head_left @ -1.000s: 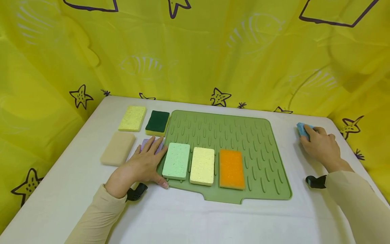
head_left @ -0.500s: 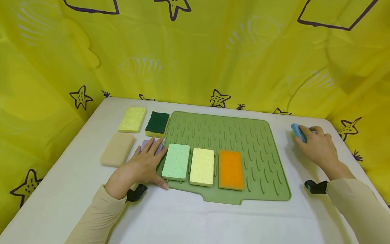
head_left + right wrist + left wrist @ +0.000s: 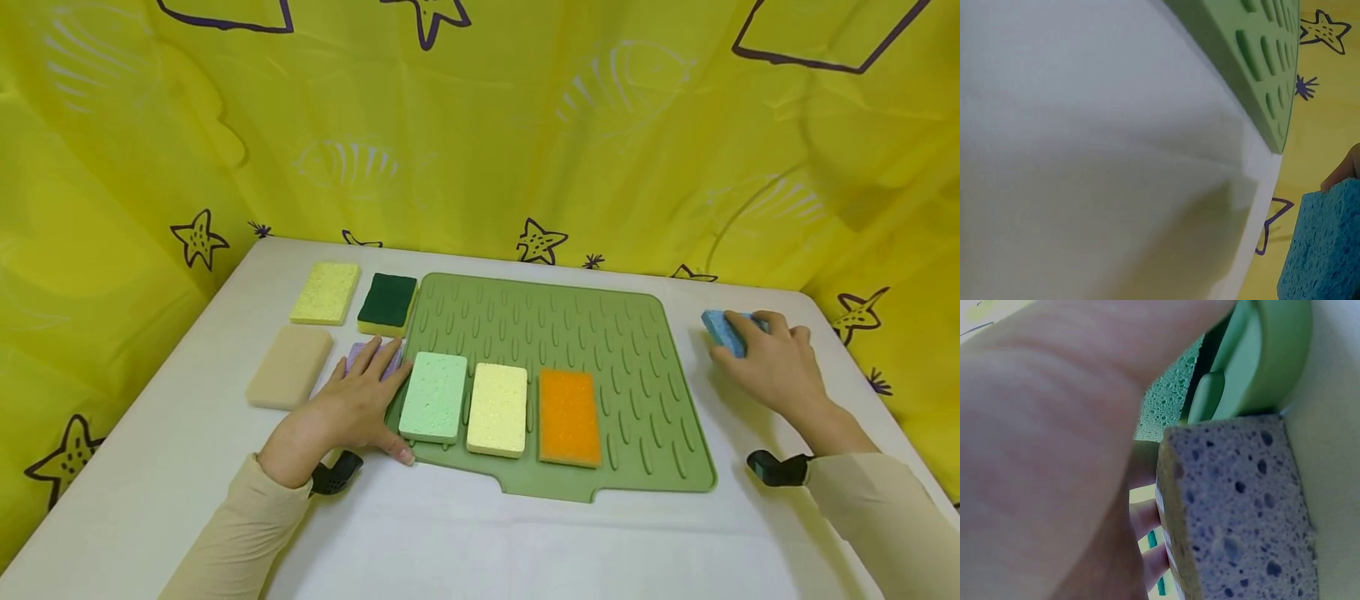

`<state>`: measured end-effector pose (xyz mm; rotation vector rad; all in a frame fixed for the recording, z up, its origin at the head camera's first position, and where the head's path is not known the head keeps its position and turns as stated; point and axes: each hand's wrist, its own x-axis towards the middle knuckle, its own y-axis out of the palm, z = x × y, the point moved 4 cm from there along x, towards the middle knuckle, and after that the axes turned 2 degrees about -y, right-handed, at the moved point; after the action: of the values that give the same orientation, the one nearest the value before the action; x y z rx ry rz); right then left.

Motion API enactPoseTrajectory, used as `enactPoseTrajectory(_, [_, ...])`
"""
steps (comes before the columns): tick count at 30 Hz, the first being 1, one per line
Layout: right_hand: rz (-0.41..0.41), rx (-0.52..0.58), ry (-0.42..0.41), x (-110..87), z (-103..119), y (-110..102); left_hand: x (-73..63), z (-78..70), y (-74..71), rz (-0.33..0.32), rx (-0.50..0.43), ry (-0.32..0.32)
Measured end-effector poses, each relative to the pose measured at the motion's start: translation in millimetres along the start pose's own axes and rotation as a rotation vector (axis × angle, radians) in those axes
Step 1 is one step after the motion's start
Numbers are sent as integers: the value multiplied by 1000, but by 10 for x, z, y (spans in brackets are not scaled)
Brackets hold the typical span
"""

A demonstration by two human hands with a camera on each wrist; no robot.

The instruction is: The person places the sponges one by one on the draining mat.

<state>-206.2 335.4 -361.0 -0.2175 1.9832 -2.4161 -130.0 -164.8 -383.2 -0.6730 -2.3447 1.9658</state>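
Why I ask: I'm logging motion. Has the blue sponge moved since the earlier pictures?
Yes: in the head view, the blue sponge, in the right hand, has moved left, nearer the green mat.

Yellow sheeting [image 3: 465,108], seen from where I stand: it hangs in soft folds behind the white table [image 3: 540,550] and along its left and right sides. Print: dark-outlined starfish [image 3: 200,239], small spiky motifs [image 3: 879,383], pale striped fish [image 3: 352,160] and, higher up, dark angular outlines [image 3: 797,61]. A faint crease crosses the near tabletop. Illumination is fairly even; shadows are soft-edged.
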Motion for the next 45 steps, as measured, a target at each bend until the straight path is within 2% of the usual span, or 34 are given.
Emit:
enactPoseTrajectory(10, [28, 52, 45, -16, 81, -29, 3, 4, -11, 1, 1, -3])
enactPoseTrajectory(25, [3, 5, 4, -70, 244, -59, -5, -5, -8, 2, -4, 1])
enactPoseTrajectory(35, [-29, 39, -20, -124, 422, -50, -5, -4, -10, 3, -5, -3])
enactPoseTrajectory(45, [-20, 77, -30, -186, 511, -14, 2, -6, -7, 7, -4, -1])
